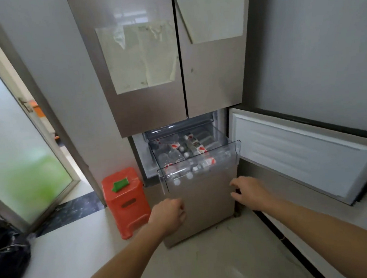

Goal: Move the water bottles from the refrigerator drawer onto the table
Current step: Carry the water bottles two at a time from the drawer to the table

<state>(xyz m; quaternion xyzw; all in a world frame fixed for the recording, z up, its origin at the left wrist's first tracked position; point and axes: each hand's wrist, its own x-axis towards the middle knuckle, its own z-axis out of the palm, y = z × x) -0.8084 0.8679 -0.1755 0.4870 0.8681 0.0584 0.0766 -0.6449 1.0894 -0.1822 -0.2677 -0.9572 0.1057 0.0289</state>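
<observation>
Refrigerator [162,74]: two upper doors shut, sheets of paper stuck on each. One lower door [299,149] swung wide open to the right. No table in view.

Refrigerator drawer [234,150]: clear plastic, pulled out from the lower compartment, its front wall toward the camera. Behind and above it a second clear bin, also holding bottles.

Water bottles [179,150]: lying on their sides in the drawer, packed close, red-and-white labels, white caps toward the front wall. Count uncertain through the clear plastic and glare; at least six caps or labels can be made out, probably more underneath.

Orange stool [126,200]: one, on the floor just left of the fridge, a green scrap on top. One dark bag at the far left edge.

Left hand [169,216]: below the drawer's front left corner, fingers curled loosely inward, holding nothing, not touching the drawer.

Right hand [248,190]: below the drawer's front right corner, fingers spread apart and bent, empty, clear of the plastic.

Progress, as judged: access is done, door open and drawer out. No bottle lifted yet, none seen outside the fridge. All carrying appears still to do.
</observation>
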